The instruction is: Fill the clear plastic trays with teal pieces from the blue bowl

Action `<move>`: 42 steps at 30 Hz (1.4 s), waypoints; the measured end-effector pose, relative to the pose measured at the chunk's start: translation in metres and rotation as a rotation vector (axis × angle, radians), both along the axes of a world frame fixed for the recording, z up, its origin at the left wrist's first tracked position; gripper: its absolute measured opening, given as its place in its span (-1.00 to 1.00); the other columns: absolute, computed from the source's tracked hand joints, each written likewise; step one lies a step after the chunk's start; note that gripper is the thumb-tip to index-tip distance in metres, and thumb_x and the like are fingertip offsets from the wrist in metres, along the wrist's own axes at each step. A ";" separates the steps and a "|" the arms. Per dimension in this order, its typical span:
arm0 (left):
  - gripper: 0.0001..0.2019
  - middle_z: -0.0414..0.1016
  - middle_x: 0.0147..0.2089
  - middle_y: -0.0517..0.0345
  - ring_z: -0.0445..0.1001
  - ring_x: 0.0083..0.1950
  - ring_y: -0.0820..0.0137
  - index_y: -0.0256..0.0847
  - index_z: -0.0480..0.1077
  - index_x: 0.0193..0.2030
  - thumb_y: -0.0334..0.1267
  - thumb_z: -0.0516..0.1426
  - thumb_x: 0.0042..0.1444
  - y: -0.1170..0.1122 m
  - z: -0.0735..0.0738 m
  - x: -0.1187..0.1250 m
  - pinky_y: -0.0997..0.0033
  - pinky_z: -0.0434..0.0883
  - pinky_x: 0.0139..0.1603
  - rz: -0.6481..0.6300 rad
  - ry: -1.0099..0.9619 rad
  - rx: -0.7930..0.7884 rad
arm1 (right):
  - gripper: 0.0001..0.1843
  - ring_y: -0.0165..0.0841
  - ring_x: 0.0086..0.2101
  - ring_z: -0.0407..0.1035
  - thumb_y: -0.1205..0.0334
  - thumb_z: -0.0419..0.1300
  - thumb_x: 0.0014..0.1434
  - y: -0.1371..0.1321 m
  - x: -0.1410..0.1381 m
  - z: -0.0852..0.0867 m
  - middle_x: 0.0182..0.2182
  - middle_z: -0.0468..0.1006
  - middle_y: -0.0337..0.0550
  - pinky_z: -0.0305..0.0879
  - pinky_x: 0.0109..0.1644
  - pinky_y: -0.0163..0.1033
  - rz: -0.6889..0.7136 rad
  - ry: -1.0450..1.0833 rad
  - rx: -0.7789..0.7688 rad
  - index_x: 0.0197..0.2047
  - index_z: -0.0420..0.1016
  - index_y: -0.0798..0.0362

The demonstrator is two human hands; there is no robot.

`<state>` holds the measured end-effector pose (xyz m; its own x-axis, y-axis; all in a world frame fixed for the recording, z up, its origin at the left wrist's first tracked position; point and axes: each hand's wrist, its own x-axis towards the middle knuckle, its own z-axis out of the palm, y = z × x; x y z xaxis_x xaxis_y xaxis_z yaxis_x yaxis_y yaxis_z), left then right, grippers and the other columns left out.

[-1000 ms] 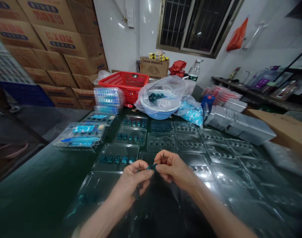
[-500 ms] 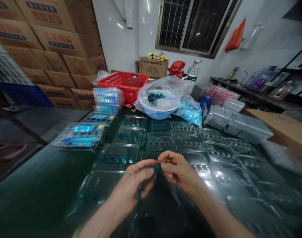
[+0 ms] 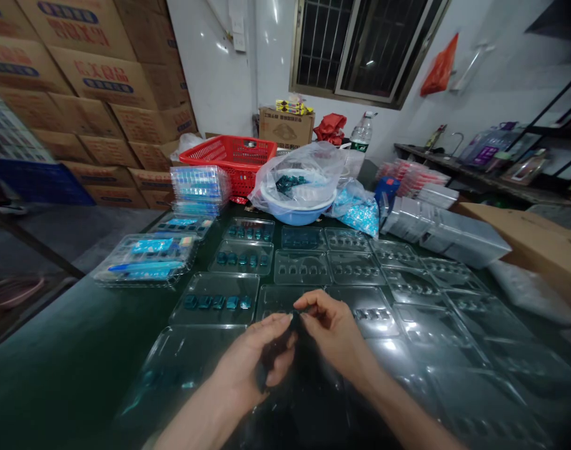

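Note:
My left hand [image 3: 245,356] pinches a small dark teal block [image 3: 295,319] between thumb and index finger. The fingertips of my right hand [image 3: 337,328] close on the same block from the other side. Something dark, partly hidden, sits under the curled fingers of my left hand; I cannot make out what. Below and around both hands lie clear plastic trays. One tray [image 3: 186,315] left of my hands carries a row of several teal blocks [image 3: 218,302]. Farther back, another tray [image 3: 262,267] holds a similar row. Right of my hands, a clear tray [image 3: 374,331] shows moulded pockets.
A blue basin [image 3: 297,215] with a plastic bag and teal blocks stands at the back, beside a red basket [image 3: 238,156]. Packed clear cases [image 3: 147,259] lie at left. Stacked clear trays [image 3: 454,231] and a cardboard box [image 3: 538,250] border the right. Many clear trays cover the right side.
The block has turned between my fingertips. My left thumb has moved up onto it, and my right fingers have shifted slightly. The view has swung a little to the right.

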<state>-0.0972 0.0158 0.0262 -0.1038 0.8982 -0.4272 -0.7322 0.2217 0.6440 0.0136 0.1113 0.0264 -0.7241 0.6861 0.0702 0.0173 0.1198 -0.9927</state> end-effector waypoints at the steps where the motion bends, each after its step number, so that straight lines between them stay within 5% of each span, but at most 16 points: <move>1: -0.82 0.23 -0.60 0.24 0.07 -0.73 0.65 -0.26 0.23 -0.49 -0.19 0.07 0.00 0.002 0.000 0.000 0.57 -0.18 -0.76 0.000 -0.002 -0.011 | -0.87 -0.52 -0.53 0.22 0.40 0.07 0.02 -0.001 0.002 0.002 -0.46 0.36 -0.26 0.16 -0.50 -0.41 -0.008 0.001 0.115 -0.32 0.38 0.06; 4: -0.82 0.23 -0.60 0.22 0.10 -0.71 0.64 -0.27 0.25 -0.49 -0.20 0.09 -0.03 0.007 -0.001 0.000 0.60 -0.16 -0.76 0.025 -0.029 -0.077 | -0.76 -0.46 -0.38 0.27 0.44 0.07 0.01 -0.004 0.008 0.006 -0.28 0.36 -0.20 0.20 -0.36 -0.36 0.034 -0.013 0.345 -0.22 0.38 0.03; 10: -0.76 0.18 -0.60 0.24 0.04 -0.70 0.67 -0.32 0.31 -0.45 -0.14 0.09 -0.03 0.011 -0.001 -0.008 0.63 -0.15 -0.76 -0.071 -0.165 -0.114 | -0.87 -0.45 -0.43 0.29 0.33 0.15 0.02 0.013 0.015 0.004 -0.40 0.38 -0.23 0.20 -0.40 -0.37 0.025 -0.106 0.525 -0.29 0.43 0.03; 13: -0.77 0.23 -0.49 0.21 0.08 -0.66 0.66 -0.25 0.33 -0.25 -0.17 0.11 -0.04 0.009 0.000 -0.014 0.64 -0.14 -0.75 0.015 -0.133 -0.092 | -0.84 -0.45 -0.46 0.31 0.21 0.14 0.04 0.061 0.011 -0.002 -0.46 0.41 -0.24 0.22 -0.41 -0.37 -0.109 -0.224 0.661 -0.28 0.46 0.04; 17: -0.77 0.22 -0.48 0.20 0.04 -0.66 0.66 -0.27 0.34 -0.34 -0.13 0.11 -0.05 0.005 0.001 -0.021 0.63 -0.11 -0.75 0.100 -0.107 -0.155 | -0.76 -0.37 -0.41 0.34 0.23 0.07 0.09 0.155 -0.011 -0.014 -0.44 0.45 -0.12 0.26 -0.31 -0.28 -0.331 -0.386 0.789 -0.21 0.44 0.18; 20: -0.75 0.24 -0.47 0.16 0.06 -0.65 0.63 -0.29 0.35 -0.32 -0.14 0.12 -0.07 0.002 0.003 -0.024 0.63 -0.09 -0.76 0.150 -0.096 -0.223 | -0.78 -0.38 -0.37 0.34 0.23 0.07 0.12 0.208 -0.035 -0.028 -0.38 0.45 -0.13 0.27 -0.25 -0.21 -0.317 -0.498 0.825 -0.21 0.40 0.19; 23: -0.73 0.27 -0.43 0.10 0.12 -0.63 0.59 -0.32 0.36 -0.23 -0.19 0.10 -0.06 0.000 0.007 -0.028 0.62 -0.06 -0.77 0.190 -0.087 -0.246 | -0.78 -0.38 -0.29 0.33 0.20 0.04 0.16 0.233 -0.055 -0.042 -0.25 0.40 -0.14 0.28 -0.21 -0.16 -0.242 -0.607 0.854 -0.18 0.34 0.16; 28: -0.72 0.30 -0.47 0.11 0.09 -0.67 0.60 -0.27 0.36 -0.18 -0.23 0.10 -0.07 -0.001 0.013 -0.035 0.62 -0.08 -0.78 0.213 -0.100 -0.260 | -0.76 -0.34 -0.23 0.31 0.21 0.03 0.17 0.243 -0.067 -0.049 -0.17 0.37 -0.11 0.27 -0.17 -0.13 -0.084 -0.734 0.891 -0.13 0.32 0.14; 32: -0.75 0.22 -0.62 0.19 -0.01 -0.71 0.65 -0.31 0.39 -0.37 -0.12 0.10 -0.05 -0.002 0.013 -0.039 0.62 -0.10 -0.75 0.173 -0.023 -0.270 | -0.77 -0.34 -0.21 0.31 0.21 0.03 0.16 0.245 -0.067 -0.044 -0.17 0.37 -0.11 0.27 -0.16 -0.12 0.004 -0.810 0.912 -0.14 0.32 0.14; 42: -0.79 0.22 -0.65 0.24 0.05 -0.69 0.64 -0.28 0.28 -0.42 -0.14 0.10 -0.03 0.000 0.004 -0.041 0.62 -0.10 -0.70 0.138 -0.039 -0.167 | -0.71 -0.28 -0.19 0.30 0.28 0.07 0.13 0.212 -0.064 -0.033 -0.20 0.39 -0.04 0.21 -0.12 -0.10 -0.103 -0.828 0.867 -0.06 0.28 0.17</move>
